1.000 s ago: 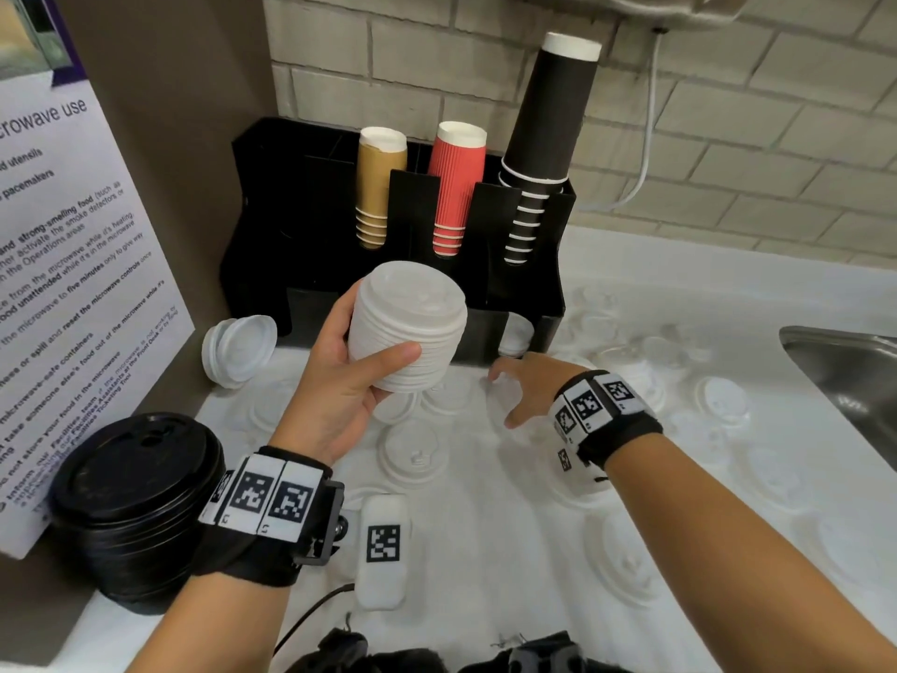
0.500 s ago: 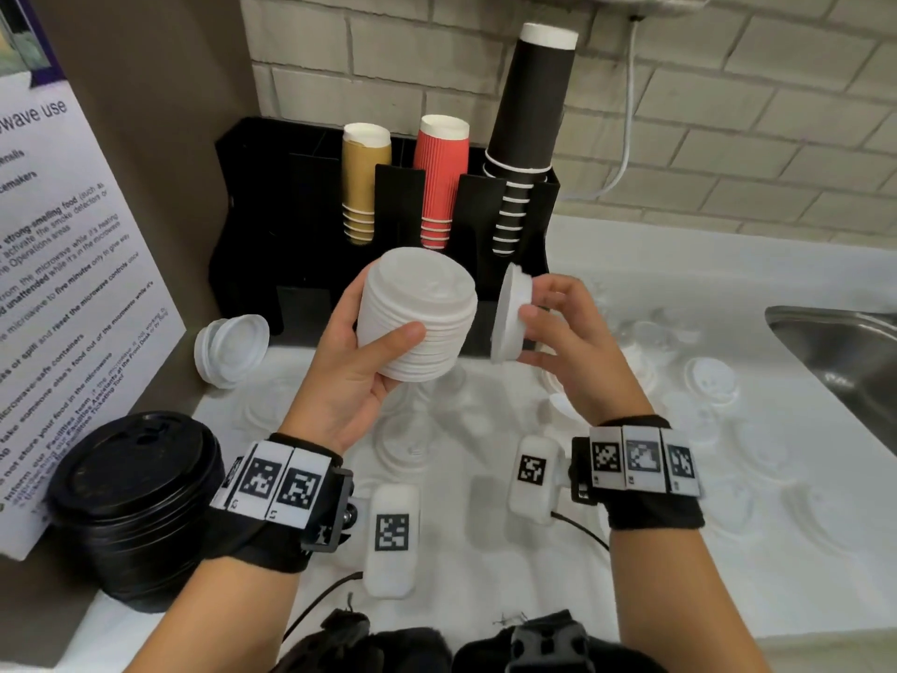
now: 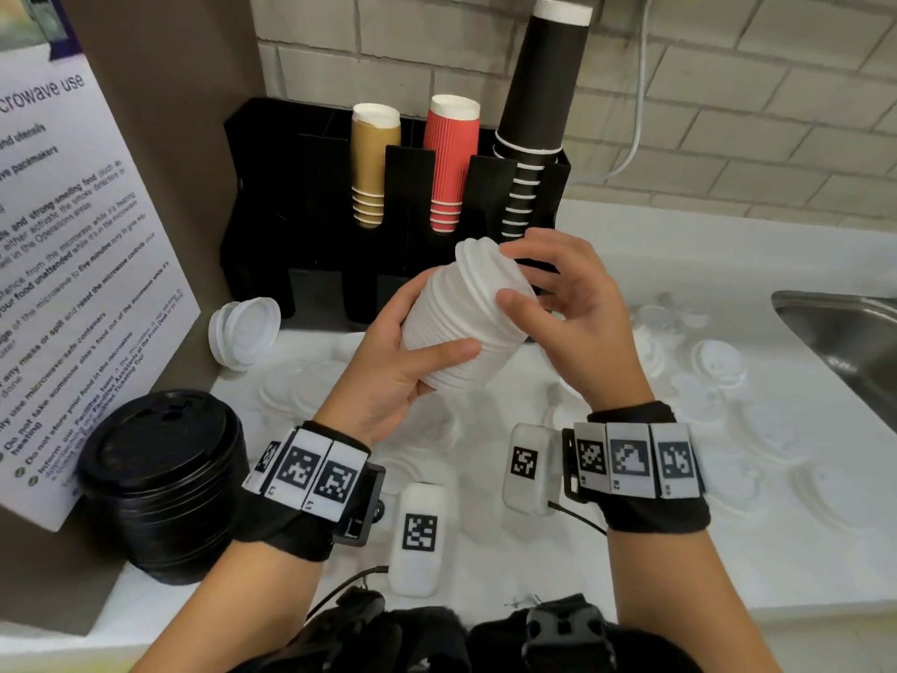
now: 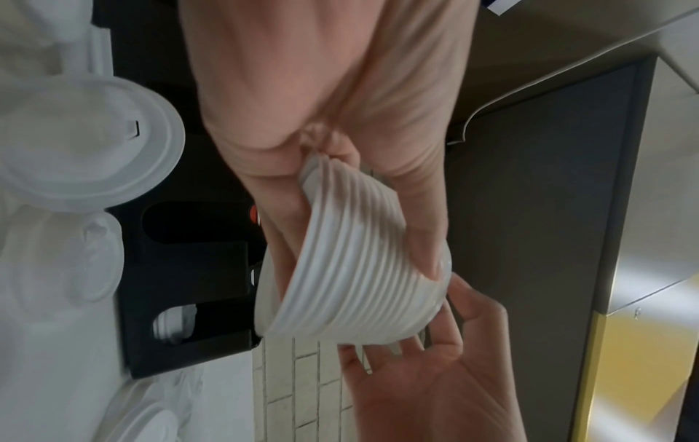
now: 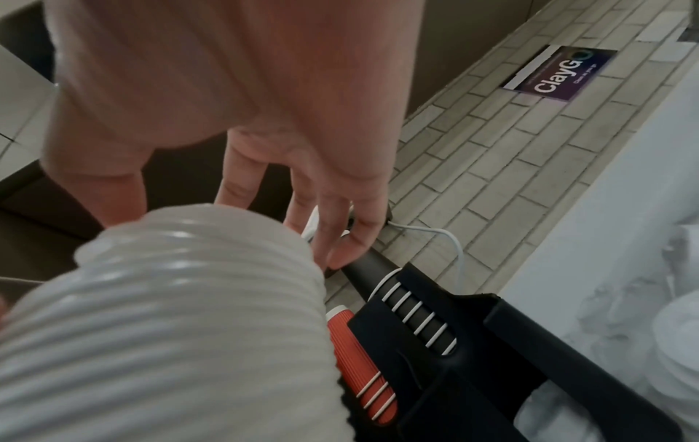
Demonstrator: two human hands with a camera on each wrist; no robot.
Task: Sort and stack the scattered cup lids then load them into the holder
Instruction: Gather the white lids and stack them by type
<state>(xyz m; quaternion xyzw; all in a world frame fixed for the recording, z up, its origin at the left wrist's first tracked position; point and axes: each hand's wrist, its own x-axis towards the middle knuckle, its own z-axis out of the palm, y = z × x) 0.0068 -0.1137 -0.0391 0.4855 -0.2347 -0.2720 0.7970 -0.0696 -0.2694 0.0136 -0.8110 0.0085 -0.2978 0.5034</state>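
Since half a second ago the single white lid has gone from beside the pile onto its top. From the head view, the left hand (image 3: 388, 376) grips the tilted stack of white lids (image 3: 466, 318) — thumb across its side — while the right hand (image 3: 577, 323) curls fingers and thumb round the upper end. Just beyond both hands stands the black cup holder (image 3: 272, 211); loose white lids (image 3: 718, 364) lie scattered beneath and right of the right hand. A stack of black lids (image 3: 160, 478) sits left of the left wrist.

Left wrist view: the stack (image 4: 352, 269) is clamped in the left hand's (image 4: 340, 119) fingers, the right hand's (image 4: 435, 373) palm below it.

Right wrist view: fingers (image 5: 332, 209) bend over the ribbed stack (image 5: 170, 314).
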